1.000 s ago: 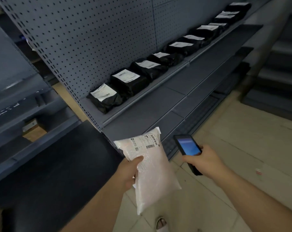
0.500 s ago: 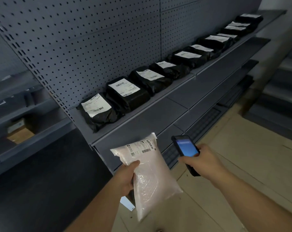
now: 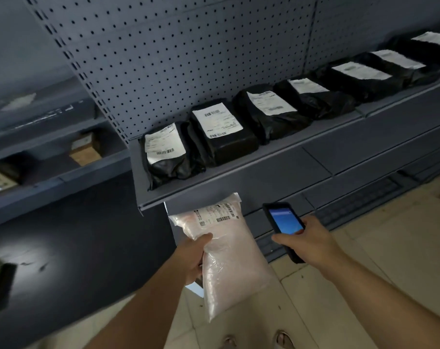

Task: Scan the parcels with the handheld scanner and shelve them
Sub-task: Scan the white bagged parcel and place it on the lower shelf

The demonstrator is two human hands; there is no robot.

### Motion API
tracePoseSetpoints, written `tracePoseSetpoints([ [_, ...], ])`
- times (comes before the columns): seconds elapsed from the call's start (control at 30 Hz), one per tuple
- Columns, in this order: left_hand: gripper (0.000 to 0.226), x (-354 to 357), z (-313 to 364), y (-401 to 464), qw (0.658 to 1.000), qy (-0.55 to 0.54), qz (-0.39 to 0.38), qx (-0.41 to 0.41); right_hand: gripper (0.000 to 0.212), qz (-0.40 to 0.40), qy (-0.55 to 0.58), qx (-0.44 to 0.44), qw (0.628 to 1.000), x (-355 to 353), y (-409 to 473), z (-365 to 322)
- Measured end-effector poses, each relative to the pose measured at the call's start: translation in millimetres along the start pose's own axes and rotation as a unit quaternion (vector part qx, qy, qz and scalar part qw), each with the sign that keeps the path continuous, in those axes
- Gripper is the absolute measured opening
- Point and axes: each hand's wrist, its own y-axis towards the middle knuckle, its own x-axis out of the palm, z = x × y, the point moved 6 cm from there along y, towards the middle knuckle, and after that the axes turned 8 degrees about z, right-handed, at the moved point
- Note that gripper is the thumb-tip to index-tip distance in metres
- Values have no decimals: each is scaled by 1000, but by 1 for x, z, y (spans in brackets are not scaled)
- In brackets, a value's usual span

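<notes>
My left hand (image 3: 195, 255) grips a white bubble-mailer parcel (image 3: 229, 260) by its left edge, its barcode label facing up near the top. The parcel hangs just below the front lip of the grey shelf (image 3: 239, 177). To its right, my right hand (image 3: 307, 243) holds the black handheld scanner (image 3: 284, 222), whose blue screen is lit and tilted towards me. Several black parcels with white labels lie in a row on the shelf, the nearest one (image 3: 168, 154) at its left end.
A perforated grey back panel (image 3: 188, 59) rises behind the shelf. Lower shelves step out beneath it. Another rack at the left holds cardboard boxes (image 3: 85, 149). A dark surface (image 3: 62, 248) lies at lower left. The floor is pale tile (image 3: 390, 248).
The view has come closer to the shelf and shifted left along it. Both hands keep their hold; the white parcel now sits right under the shelf's front edge.
</notes>
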Motion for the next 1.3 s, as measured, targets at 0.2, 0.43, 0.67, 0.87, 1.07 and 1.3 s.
tracePoseSetpoints([
  [0.2, 23, -7, -1, 30, 999, -32, 20, 37, 87, -21, -36, -26, 999, 25, 37, -7],
  [0.43, 26, -34, 2, 91, 994, -80, 28, 64, 86, -33, -36, -50, 998, 76, 74, -12],
  [0.67, 36, -59, 11, 157, 989, -119, 61, 62, 108, -47, -16, -86, 995, 130, 108, -19],
  [0.87, 34, -62, 24, 202, 988, -122, 65, 69, 95, -24, -5, -102, 994, 153, 135, -22],
  [1.07, 35, -64, 42, 243, 984, -103, 115, 90, 82, -17, -7, -109, 994, 168, 156, -17],
  [1.3, 51, -69, 68, 272, 968, 23, 214, 130, 80, -5, -16, -116, 993, 177, 169, -14],
])
